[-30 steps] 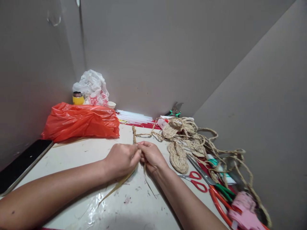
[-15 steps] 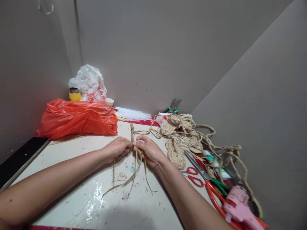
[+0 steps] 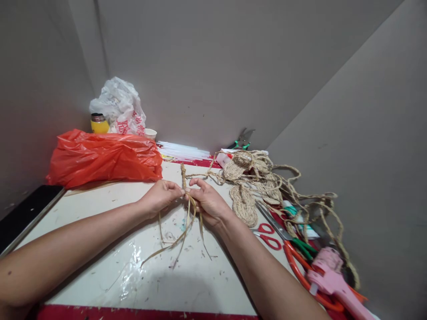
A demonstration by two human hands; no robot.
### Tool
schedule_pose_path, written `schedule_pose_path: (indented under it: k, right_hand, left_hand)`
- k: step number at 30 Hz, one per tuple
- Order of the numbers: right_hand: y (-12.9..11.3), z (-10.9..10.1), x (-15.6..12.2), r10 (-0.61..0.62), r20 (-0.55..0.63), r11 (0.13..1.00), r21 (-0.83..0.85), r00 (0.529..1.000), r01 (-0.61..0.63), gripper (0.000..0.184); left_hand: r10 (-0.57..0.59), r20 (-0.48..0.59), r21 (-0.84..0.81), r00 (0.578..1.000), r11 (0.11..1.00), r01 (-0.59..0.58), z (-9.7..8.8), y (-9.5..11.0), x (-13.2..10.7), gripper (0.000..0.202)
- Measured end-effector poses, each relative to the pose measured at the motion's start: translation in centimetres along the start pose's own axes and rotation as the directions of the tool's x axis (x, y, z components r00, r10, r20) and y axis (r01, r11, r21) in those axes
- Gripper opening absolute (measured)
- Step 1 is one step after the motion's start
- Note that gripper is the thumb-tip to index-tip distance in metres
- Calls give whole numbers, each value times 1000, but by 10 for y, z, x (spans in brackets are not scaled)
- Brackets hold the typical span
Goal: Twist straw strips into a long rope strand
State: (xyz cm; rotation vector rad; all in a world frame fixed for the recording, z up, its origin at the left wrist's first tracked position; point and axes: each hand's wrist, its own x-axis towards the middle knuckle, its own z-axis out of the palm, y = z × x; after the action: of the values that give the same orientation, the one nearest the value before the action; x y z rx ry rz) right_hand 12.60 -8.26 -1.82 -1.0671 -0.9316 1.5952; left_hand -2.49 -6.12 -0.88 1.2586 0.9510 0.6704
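The pale worktable (image 3: 100, 258) fills the lower part of the view, set into a corner of plain grey walls. At its back left lies a bulging red plastic bag (image 3: 103, 158), with a white plastic bag (image 3: 118, 106) behind it. To the right sprawls a heap of straw rope (image 3: 283, 186) with a woven sole (image 3: 244, 210) at its near edge. Both forearms reach in from below and meet near the middle of the table. The left hand (image 3: 160, 198) is closed, thumb and fingertips pinched tight on the lower end of a straw braid (image 3: 183, 174). The right hand (image 3: 208, 202) is closed too, gripping the same spot from the other side, so the fingertips of the two hands touch. The braid stands up from the pinch toward the back wall. Below the hands, loose straw strands (image 3: 182, 233) hang down and splay onto the tabletop. Red scissors (image 3: 269, 236) lie just beside the right wrist.
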Motion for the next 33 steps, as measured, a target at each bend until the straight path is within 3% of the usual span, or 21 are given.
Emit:
schedule_pose_path:
  k: [5,16,23,30,33]
  right_hand:
    - [0,1,-2,31,10,999,15,999,-32,36]
    - [-4,3,-4,60,25,998,17,998,-61,28]
    - [-11,-1,-5,91,57,995,35,994,-93,35]
    - [-18,-14,-5,50,-7,992,-118,999,-51,26]
    - [-20,-16,-4,-85,-110,958,-283,990,51,22]
  left_hand:
    - [-4,-118,38,993,999,9,3,4,-1,17]
    - [143,-192,91,971,988,-127,4,-3,4,16]
    - [73,-182,51,981,997,-65,2,1,3,13]
    - [-51,-116,-101,992,994,40,-4,-6,8,17]
    - [-68,-93,-142,993,988,55,-7,-8,10,16]
